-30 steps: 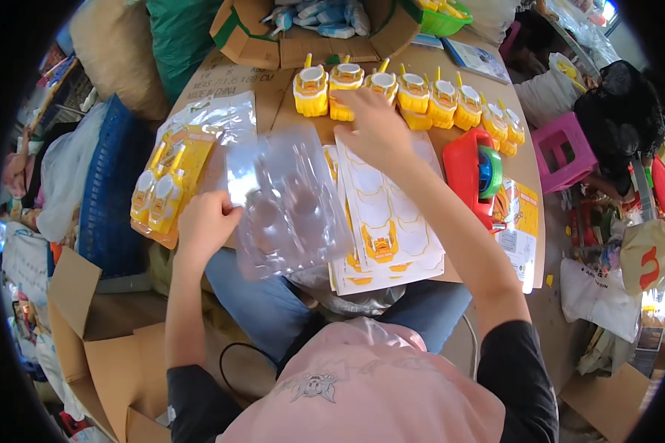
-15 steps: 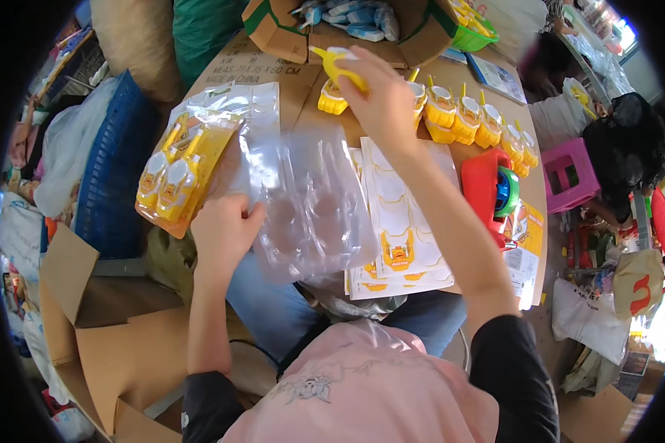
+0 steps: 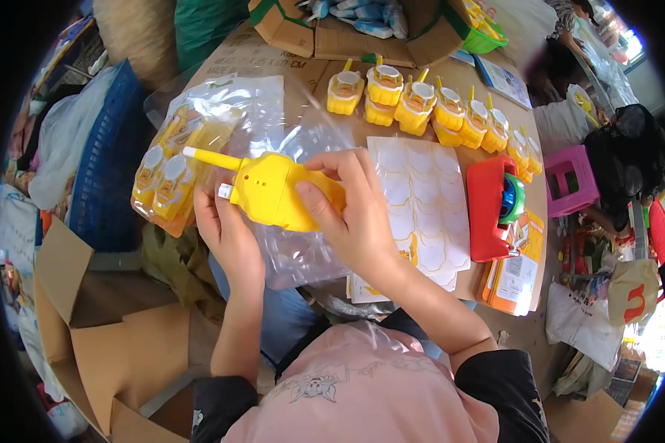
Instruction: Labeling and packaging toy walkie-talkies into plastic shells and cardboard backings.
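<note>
A yellow toy walkie-talkie (image 3: pixel 277 193) with a pale-tipped antenna lies sideways above the table, its plain back facing up. My right hand (image 3: pixel 355 207) grips its right end, thumb on top. My left hand (image 3: pixel 233 244) is at the antenna end, fingers bent around a small white piece (image 3: pixel 225 190) on the toy's side; the fingertips are partly hidden. Under the toy rests a clear plastic blister tray (image 3: pixel 292 258). Left of it, a filled blister pack (image 3: pixel 162 184) holds two similar toys. More yellow toy walkie-talkies (image 3: pixel 417 103) stand in a row at the back.
Sticker sheets (image 3: pixel 421 184) lie right of the blister tray, beside a red tape dispenser (image 3: pixel 484 214) and printed cards (image 3: pixel 513 277). A cardboard box (image 3: pixel 362 48) of blue-and-white items stands at the back. An open carton (image 3: pixel 133 354) and a blue crate (image 3: pixel 111 162) are at left.
My right hand has brought the toy walkie-talkie from the back row towards me, over the blister tray. My left hand has left the tray's edge and risen to the toy.
</note>
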Available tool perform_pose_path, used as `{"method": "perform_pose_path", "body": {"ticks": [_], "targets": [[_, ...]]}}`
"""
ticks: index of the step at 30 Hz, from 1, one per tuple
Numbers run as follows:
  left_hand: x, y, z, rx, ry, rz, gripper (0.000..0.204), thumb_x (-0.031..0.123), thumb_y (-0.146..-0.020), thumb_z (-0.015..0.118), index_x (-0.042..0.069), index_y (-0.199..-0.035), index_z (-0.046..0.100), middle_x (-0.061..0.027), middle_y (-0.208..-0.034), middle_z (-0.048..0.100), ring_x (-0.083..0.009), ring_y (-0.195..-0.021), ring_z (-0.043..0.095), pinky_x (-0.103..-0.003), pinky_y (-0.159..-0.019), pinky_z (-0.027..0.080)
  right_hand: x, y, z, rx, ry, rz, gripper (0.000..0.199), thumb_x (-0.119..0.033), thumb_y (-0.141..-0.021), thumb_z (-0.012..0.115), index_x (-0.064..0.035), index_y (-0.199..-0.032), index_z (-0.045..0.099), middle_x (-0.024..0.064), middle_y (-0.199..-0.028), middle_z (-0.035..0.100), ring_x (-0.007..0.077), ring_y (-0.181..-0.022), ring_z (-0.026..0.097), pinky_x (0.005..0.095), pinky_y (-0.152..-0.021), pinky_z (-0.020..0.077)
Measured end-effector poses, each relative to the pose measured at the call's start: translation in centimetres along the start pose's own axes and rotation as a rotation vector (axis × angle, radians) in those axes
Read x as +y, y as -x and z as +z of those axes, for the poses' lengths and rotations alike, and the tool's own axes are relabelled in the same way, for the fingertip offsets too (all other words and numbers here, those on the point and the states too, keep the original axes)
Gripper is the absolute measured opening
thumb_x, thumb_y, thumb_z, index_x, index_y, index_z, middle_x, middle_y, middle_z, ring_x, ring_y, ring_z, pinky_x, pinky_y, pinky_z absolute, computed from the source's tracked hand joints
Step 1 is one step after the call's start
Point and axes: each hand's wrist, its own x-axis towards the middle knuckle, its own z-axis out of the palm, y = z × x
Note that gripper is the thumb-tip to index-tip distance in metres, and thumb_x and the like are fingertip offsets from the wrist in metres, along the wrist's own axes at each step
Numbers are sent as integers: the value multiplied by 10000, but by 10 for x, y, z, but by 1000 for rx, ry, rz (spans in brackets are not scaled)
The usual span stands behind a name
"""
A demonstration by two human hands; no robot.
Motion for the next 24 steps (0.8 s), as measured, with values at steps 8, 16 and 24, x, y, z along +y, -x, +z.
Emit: {"method": "perform_pose_path", "body": {"ticks": [8,16,24], "targets": [[1,5,7,54,176,-13,290,268,-965,499,49,-1092,358,-104,-1226,473,-176,-1096,490,-320,-886,445,3,-20,28,-104,-185,113,221,-87,-794,657,-61,-1013,633,112,-885,589,249,-792,614,355,-802,462],[13,-33,-40,115,359,-321,480,183,-921,563,33,-1341,388,-113,-1272,503,-247,-1133,535,-398,-924,468,39,-112,7,-79,398,-265,264,-143,-740,663,-144,-1004,659,14,-914,644,192,-921,606,418,-918,393],[38,-34,-51,-119,508,-511,499,209,-955,499,98,-1394,289,-121,-1302,475,-268,-1170,514,-434,-947,460,166,-178,12,-944,1431,-568,279,-104,-804,565,-216,-1055,614,-24,-1083,604,230,-1079,548,413,-954,420]]}}
